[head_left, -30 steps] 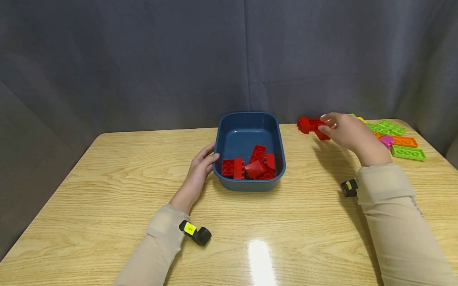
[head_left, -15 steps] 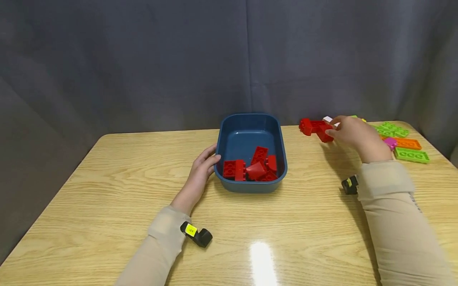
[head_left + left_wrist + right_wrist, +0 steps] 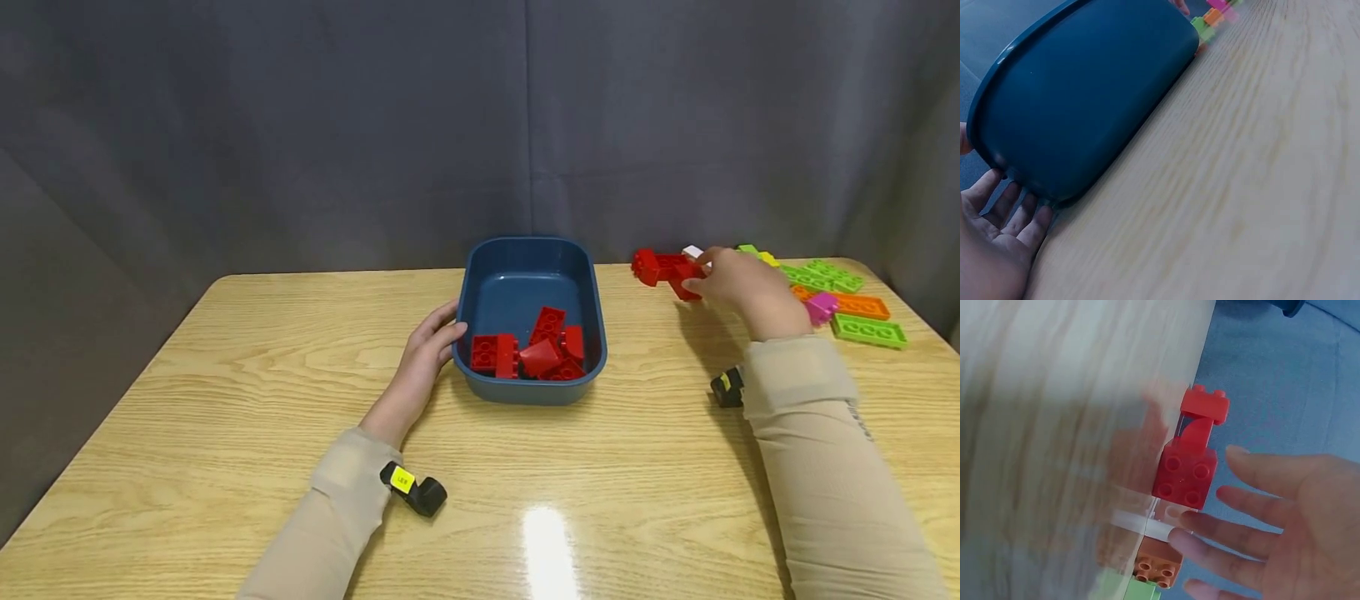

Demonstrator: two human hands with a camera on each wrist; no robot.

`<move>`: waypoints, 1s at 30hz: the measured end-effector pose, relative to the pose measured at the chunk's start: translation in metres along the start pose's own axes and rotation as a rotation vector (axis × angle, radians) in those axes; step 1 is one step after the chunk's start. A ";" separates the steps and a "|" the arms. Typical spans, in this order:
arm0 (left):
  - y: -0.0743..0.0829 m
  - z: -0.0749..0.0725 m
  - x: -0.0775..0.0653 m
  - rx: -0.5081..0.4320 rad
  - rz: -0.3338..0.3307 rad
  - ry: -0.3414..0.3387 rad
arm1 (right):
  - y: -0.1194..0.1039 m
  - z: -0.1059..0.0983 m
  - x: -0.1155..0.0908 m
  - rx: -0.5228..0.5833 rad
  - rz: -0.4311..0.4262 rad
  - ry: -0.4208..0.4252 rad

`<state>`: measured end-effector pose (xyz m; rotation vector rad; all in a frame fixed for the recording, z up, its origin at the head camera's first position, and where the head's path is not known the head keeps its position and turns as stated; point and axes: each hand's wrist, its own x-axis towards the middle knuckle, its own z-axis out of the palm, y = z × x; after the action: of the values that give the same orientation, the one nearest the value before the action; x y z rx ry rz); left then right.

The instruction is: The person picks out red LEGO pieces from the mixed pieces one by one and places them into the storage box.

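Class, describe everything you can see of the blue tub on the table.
The blue tub is open-topped, a rounded rectangle with a slim lip and smooth, slightly glossy walls that look like plastic. It stands upright on the wooden table, towards the far edge, its longer sides running away from the person. Several red bricks lie jumbled in its near half. The left hand touches its left side, thumb at the lip.
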<state>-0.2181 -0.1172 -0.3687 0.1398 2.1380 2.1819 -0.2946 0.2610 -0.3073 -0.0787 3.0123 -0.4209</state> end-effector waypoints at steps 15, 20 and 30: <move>-0.001 0.002 0.000 -0.003 -0.001 0.009 | -0.006 0.010 0.007 0.002 -0.030 0.067; -0.002 0.002 -0.001 -0.002 -0.007 0.007 | -0.005 0.009 0.005 0.000 -0.030 0.056; -0.002 0.002 -0.002 0.002 -0.004 0.000 | -0.003 0.010 0.005 -0.009 -0.031 0.037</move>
<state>-0.2161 -0.1149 -0.3708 0.1358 2.1391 2.1771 -0.2982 0.2545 -0.3167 -0.1203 3.0531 -0.4165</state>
